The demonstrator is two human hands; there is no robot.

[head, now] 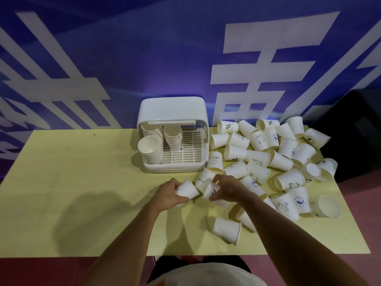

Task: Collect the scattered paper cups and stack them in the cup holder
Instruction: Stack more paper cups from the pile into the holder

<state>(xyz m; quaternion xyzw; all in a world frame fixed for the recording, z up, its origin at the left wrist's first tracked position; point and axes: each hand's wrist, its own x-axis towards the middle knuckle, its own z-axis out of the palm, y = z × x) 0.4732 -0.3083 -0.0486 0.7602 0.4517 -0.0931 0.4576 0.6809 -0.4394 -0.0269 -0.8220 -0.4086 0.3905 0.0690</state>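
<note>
My left hand [169, 194] grips a white paper cup [188, 189] lying on its side, mouth pointing right. Just to the right, my right hand [225, 190] curls round another printed cup [212, 191]. Both hands are in front of the white cup holder [173, 108], whose lid is open. Inside it lie two stacks of cups: one on its side at the left [151, 149], one leaning upright [173, 138]. Several loose cups [268, 153] lie scattered over the right half of the table.
The yellow table [72, 182] stands against a blue wall with large white lettering. One cup [226, 230] lies alone near the front edge, under my right forearm. A dark object [350, 131] sits past the table's right end.
</note>
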